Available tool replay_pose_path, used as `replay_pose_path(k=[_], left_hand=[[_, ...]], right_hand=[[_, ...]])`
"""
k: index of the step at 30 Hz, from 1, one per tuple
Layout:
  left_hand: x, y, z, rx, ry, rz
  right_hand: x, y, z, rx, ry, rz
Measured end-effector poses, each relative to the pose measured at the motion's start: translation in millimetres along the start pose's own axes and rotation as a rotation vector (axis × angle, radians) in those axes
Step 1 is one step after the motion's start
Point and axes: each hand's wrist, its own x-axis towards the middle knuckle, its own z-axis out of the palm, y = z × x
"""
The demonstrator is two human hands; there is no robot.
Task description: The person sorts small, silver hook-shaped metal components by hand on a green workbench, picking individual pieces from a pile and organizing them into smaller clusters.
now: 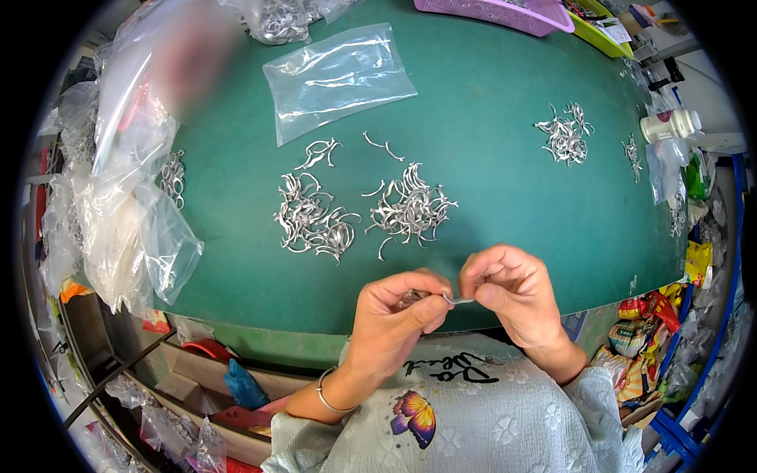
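Close in front of me, at the table's near edge, my left hand (404,309) and my right hand (511,290) meet over a small curved silvery metal piece (459,299). Thumb and fingers of each hand pinch one end of it. More metal shows inside the curled left fingers, partly hidden. Just beyond my hands lies a pile of similar curved metal pieces (410,206). A second pile (310,217) sits to its left. Two loose pieces (384,145) and a small cluster (318,154) lie farther off.
A clear plastic bag (339,83) lies flat on the green table (489,134). Another metal heap (566,138) is at the right, near a white bottle (670,125). Purple (505,16) and yellow-green baskets (603,31) stand at the far edge. Plastic bags (130,229) crowd the left.
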Motion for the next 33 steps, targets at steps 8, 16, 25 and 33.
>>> replay_pose_path(k=[8, 16, 25, 33], left_hand=[[0, 0, 0, 0.017, 0.001, 0.032], [3, -8, -1, 0.039, 0.009, 0.054], [5, -7, -6, 0.049, 0.194, -0.105], [7, -6, -15, 0.076, 0.181, -0.205]], right_hand=[[2, -3, 3, -0.456, 0.005, -0.296], [9, -13, 7, -1.058, -0.185, -0.679], [64, 32, -42, -1.413, 0.328, -0.536], [61, 27, -44, -1.441, 0.365, -0.487]])
